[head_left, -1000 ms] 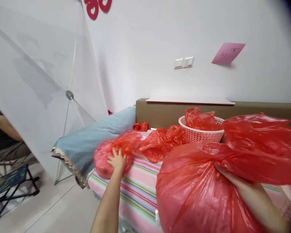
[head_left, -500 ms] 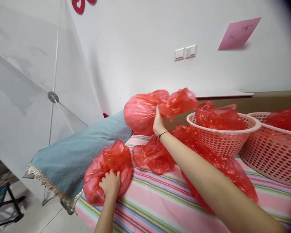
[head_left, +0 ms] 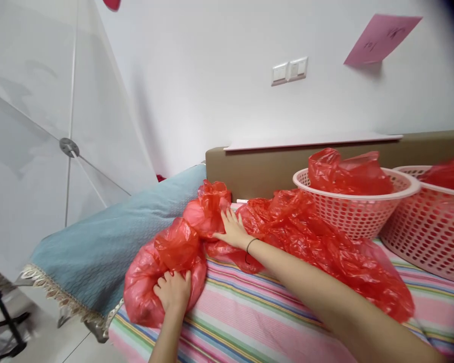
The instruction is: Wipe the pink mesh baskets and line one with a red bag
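A bulging red plastic bag (head_left: 142, 287) sits at the near left of the striped cloth. My left hand (head_left: 173, 292) is on its front, fingers curled against the plastic; the bag's contents cannot be made out. Behind it, against the blue cover, rests a second filled red plastic bag (head_left: 196, 217) with its gathered top upward. My right hand (head_left: 232, 229), a dark band at its wrist, is beside this bag, fingers spread and nothing in its grasp. Crumpled red plastic bags (head_left: 310, 237) lie under and beyond my right forearm.
Two pink perforated baskets (head_left: 348, 214) holding red plastic stand at the right. A blue fringed cover (head_left: 109, 242) slopes along the left. Behind are a brown headboard (head_left: 257, 171) and a white wall with switches (head_left: 289, 70). Striped cloth (head_left: 245, 322) covers the bed.
The second filled bag, held up in my right hand before, is now down behind the first bag. My right hand has let go and lowered; my left hand stays on its bag.
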A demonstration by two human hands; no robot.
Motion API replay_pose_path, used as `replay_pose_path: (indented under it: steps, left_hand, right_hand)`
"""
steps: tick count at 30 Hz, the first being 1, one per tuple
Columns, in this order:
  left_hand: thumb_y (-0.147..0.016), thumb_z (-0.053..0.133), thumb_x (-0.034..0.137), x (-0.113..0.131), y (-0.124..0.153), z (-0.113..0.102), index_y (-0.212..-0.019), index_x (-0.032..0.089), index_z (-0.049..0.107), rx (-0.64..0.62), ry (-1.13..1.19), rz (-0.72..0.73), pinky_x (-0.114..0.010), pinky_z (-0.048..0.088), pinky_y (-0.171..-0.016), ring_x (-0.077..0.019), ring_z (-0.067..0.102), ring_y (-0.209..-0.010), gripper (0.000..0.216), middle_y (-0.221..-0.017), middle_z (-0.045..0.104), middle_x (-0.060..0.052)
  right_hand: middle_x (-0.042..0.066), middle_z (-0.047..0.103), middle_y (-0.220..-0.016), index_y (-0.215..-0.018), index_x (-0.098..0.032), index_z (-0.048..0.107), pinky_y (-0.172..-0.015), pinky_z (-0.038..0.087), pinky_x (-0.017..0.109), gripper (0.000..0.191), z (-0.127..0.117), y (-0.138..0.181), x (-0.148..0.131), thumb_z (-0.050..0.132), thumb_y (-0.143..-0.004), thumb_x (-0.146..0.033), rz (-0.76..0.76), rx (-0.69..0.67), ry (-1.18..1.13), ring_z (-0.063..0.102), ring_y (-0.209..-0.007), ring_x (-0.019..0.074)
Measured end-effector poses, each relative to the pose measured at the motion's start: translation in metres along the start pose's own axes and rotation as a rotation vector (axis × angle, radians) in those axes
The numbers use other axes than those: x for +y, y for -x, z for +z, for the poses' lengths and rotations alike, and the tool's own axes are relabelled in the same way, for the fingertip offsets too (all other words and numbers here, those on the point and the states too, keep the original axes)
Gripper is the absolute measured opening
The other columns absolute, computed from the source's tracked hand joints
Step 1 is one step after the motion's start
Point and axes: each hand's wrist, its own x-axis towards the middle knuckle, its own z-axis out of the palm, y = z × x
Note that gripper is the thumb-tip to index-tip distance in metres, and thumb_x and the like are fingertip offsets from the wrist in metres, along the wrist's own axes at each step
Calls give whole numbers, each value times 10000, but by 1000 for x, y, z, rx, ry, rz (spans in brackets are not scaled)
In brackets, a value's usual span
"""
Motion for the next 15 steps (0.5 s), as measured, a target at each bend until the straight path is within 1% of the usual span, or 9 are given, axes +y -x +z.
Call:
replay_pose_path:
  steps: [2,4,6,8,10,12,13,14,15]
  left_hand:
    - [-923,431,431,3,-1,-14,-1206,38,663,10,16,15,-491,383,-947,-417,555,-1169,537,-1274,605,-257]
    - [-917,461,436,6,-3,-39,-1314,90,601,31,45,16,-526,386,-965,-415,573,-1158,545,-1317,586,-235]
    - [-921,462,454,8,1,-71,-1433,155,488,77,70,13,-611,326,-1031,-424,545,-1216,594,-1406,530,-211]
    - [-927,442,463,7,17,-104,-1468,178,432,200,152,22,-685,232,-1084,-433,471,-1307,612,-1477,466,-198]
    - [-936,403,466,4,50,-125,-1440,155,452,393,353,87,-671,239,-1113,-416,430,-1354,594,-1501,438,-199]
    - [-933,384,488,-2,102,-122,-1377,125,498,549,654,237,-572,334,-1122,-374,463,-1342,585,-1462,474,-210]
    - [-924,404,509,-4,134,-111,-1343,136,516,566,818,329,-526,369,-1121,-347,484,-1331,572,-1426,510,-200]
    - [-918,435,505,-6,167,-96,-1317,153,524,525,960,410,-502,388,-1120,-326,507,-1314,539,-1389,542,-183]
    - [-911,470,488,-7,203,-78,-1283,181,539,451,1069,436,-495,405,-1113,-314,529,-1296,487,-1371,560,-163]
  right_hand:
    - [161,218,-1631,-1519,-126,390,-1195,-128,573,983,-17,30,7,815,-704,-473,-44,-75,96,6,-1527,378]
    - [116,392,-1568,-1418,-198,553,-1173,-183,585,812,-36,64,14,836,-687,-410,-74,-188,263,66,-1520,399]
    - [131,528,-1470,-1276,-204,681,-1178,-138,626,561,-53,98,17,790,-735,-305,-40,-253,401,179,-1498,418]
    - [127,501,-1493,-1283,-205,673,-1200,-35,639,482,-67,137,14,696,-802,-226,-11,-235,426,233,-1492,384]
    - [104,342,-1595,-1431,-200,532,-1216,65,624,549,-72,190,7,543,-883,-174,18,-121,406,200,-1513,318]
    - [103,346,-1592,-1482,-198,464,-1198,201,628,556,-69,263,7,458,-926,-190,61,187,316,271,-1494,305]
    - [104,371,-1578,-1491,-210,450,-1179,259,632,552,-65,308,11,450,-940,-214,15,302,285,312,-1477,312]
    - [84,416,-1554,-1495,-254,445,-1162,307,622,555,-61,356,19,465,-941,-224,-64,371,272,371,-1448,311]
    - [51,504,-1495,-1479,-317,463,-1140,380,576,563,-58,408,29,492,-927,-214,-167,401,270,467,-1389,292]
